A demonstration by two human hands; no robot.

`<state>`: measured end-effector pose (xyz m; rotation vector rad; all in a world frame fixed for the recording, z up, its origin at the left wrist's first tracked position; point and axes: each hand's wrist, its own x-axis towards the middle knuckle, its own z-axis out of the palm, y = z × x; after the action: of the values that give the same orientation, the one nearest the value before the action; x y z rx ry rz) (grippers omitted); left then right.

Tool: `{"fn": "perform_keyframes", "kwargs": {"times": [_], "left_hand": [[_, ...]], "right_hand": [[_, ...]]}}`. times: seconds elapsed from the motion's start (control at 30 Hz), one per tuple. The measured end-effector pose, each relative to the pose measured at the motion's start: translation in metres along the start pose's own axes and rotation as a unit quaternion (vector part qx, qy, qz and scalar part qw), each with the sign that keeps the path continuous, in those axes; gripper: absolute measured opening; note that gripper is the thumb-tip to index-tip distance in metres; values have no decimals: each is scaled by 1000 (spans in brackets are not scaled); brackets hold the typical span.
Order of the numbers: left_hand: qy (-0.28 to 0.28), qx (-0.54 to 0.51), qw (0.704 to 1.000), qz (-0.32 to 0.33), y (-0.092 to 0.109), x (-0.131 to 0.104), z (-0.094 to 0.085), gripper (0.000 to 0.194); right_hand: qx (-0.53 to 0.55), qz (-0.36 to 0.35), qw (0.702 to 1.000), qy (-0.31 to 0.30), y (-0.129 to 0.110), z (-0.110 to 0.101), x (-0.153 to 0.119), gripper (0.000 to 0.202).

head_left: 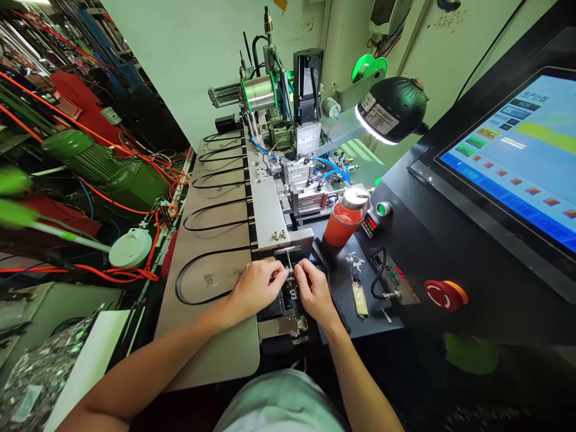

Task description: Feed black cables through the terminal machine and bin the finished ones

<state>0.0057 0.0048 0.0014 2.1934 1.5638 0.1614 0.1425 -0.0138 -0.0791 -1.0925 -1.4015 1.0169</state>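
Both hands meet at the front end of a metal fixture (294, 240) in the middle of the view. My left hand (258, 283) is closed, thumb and forefinger pinched at the fixture's left side; what it grips is too small to name. Close beside it, my right hand (314, 291) is also closed in a pinch, its object hidden by the fingers. Black cable loops (216, 222) lie in a row on the beige plate (225, 354), the nearest one reaching my left hand.
A jar of red liquid (342, 222) stands right of the fixture. Further right are a red stop button (445, 295) and a tilted touchscreen (517, 144). A black lamp (393, 108) hangs over the machine. Orange hoses (135, 273) run at the left.
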Motion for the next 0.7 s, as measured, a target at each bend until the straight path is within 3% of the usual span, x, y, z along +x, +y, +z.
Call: {"fn": "perform_keyframes", "kwargs": {"times": [0.17,0.3,0.4,0.47,0.6,0.7], "left_hand": [[96,83,986,110,-10,-14,5,20],[144,219,930,260,-15,-18,6,30],[134,302,886,324,-12,-16,3,28],[123,309,886,322,-10,-15,0,27],[98,211,948,216,-16,-17,-4,20],[63,174,970,155,-21,-18,-8,16]], "right_hand": [[19,-2,1000,8,5,2,-2,27],[45,9,999,4,9,4,-3,28],[46,12,999,11,12,3,-3,30],[26,11,999,21,12,1,-3,31],[-77,-23,995,64,5,-8,-7,28],[-131,-87,986,46,-3,-11,-12,23]]}}
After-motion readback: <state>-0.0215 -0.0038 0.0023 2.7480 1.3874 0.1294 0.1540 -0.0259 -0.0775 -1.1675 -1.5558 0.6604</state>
